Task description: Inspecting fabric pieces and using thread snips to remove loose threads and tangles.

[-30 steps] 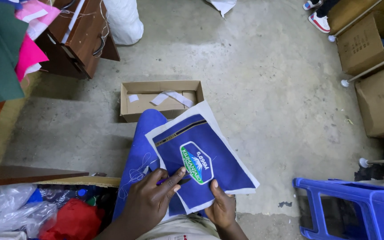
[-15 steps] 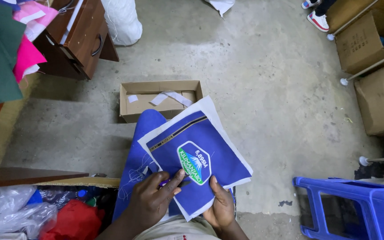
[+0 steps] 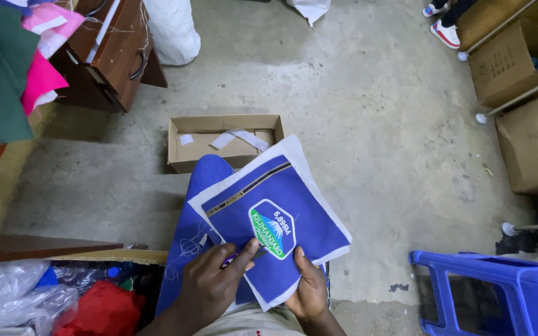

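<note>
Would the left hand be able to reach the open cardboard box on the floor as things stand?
Probably yes: the left hand rests on the blue fabric piece, and only bare floor and that fabric lie before the cardboard box.

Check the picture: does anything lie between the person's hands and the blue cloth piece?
Nothing visible does. The left hand lies on the blue cloth piece, a thin tool under its fingers. The right hand grips the lower edge, thumb on top.

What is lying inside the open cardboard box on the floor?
The open cardboard box shows white paper strips on its bottom. Its near right corner is covered by the blue fabric panel that the hands hold, so that part stays unseen.
</note>
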